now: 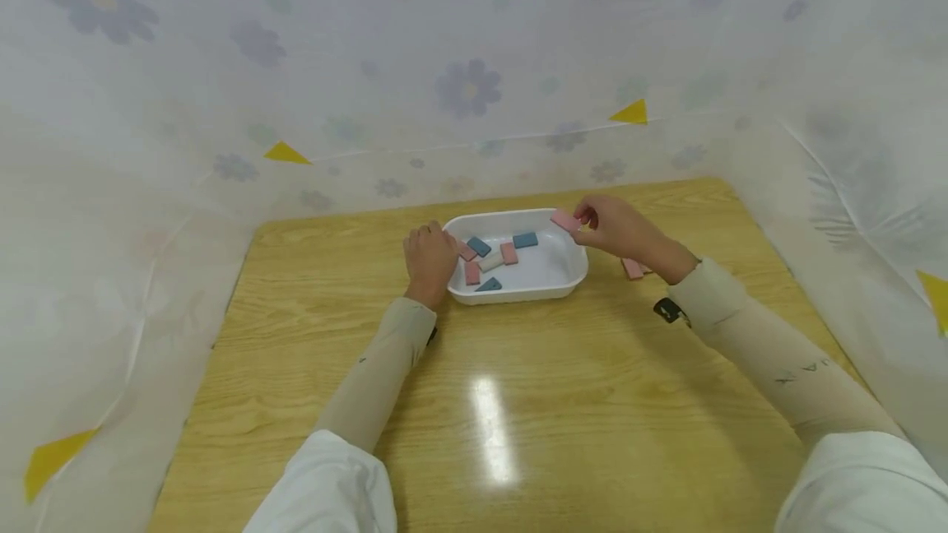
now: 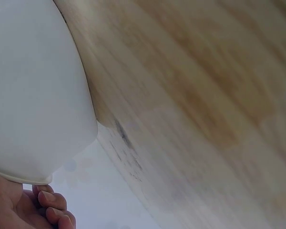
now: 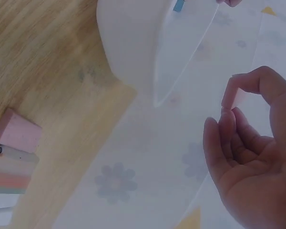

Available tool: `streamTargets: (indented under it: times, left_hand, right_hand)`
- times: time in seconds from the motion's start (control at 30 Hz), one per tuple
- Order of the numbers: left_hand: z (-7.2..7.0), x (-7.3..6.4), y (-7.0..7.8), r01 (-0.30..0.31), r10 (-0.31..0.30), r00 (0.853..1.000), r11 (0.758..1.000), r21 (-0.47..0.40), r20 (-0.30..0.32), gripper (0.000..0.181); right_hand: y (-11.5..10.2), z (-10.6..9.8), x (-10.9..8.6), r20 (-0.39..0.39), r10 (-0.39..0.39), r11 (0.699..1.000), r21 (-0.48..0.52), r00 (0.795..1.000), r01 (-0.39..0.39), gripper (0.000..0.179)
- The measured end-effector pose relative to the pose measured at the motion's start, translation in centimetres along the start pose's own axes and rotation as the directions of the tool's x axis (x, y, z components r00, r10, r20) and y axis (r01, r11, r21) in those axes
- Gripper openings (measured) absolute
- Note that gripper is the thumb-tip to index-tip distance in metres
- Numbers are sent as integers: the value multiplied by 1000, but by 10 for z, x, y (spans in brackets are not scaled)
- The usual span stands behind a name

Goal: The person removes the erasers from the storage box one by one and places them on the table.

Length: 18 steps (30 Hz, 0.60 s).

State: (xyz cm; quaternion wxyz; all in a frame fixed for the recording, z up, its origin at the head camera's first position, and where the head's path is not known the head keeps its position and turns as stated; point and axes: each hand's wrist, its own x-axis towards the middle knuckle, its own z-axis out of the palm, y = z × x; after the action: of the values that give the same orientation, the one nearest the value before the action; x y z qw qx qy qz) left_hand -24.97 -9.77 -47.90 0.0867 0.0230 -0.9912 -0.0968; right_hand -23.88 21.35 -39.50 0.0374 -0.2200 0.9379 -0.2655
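Note:
A white oval-cornered plastic tray [image 1: 551, 268] stands toward the back of the table. My left hand [image 1: 431, 260] grips its left rim; in the left wrist view the fingers [image 2: 55, 198] curl at the rim. Between thumb and fingers, my right hand [image 1: 620, 230] pinches a pink flat rectangular block [image 1: 564, 220] over the tray's back right corner. Inside, mostly on the left half, lie several flat pieces: pink blocks [image 1: 508, 253], blue blocks [image 1: 525, 240], a white block [image 1: 491, 262] and a blue wedge-like piece [image 1: 489, 285].
Right of the tray, partly hidden under my right forearm, lie more blocks; the right wrist view shows a pink block [image 3: 18, 130] beside grey, orange and white ones. The wooden table [image 1: 563, 401] backs onto a pale flowered sheet [image 1: 474, 23] with yellow tape pieces.

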Motion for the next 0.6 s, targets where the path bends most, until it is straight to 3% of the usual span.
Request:
streamTargets:
  times: [0.3,0.6]
  left_hand:
    - [0,0,0,8,-8,1000,1000,-22,22,35]
    - [1,-2,0,-6,5,1000,997,-71,-11,33]
  right_hand:
    - [34,-10,-20,-21,192,981,-2,981,-192,34]
    - [54,-13,-41,0,287,957,-47,958,-287,34]
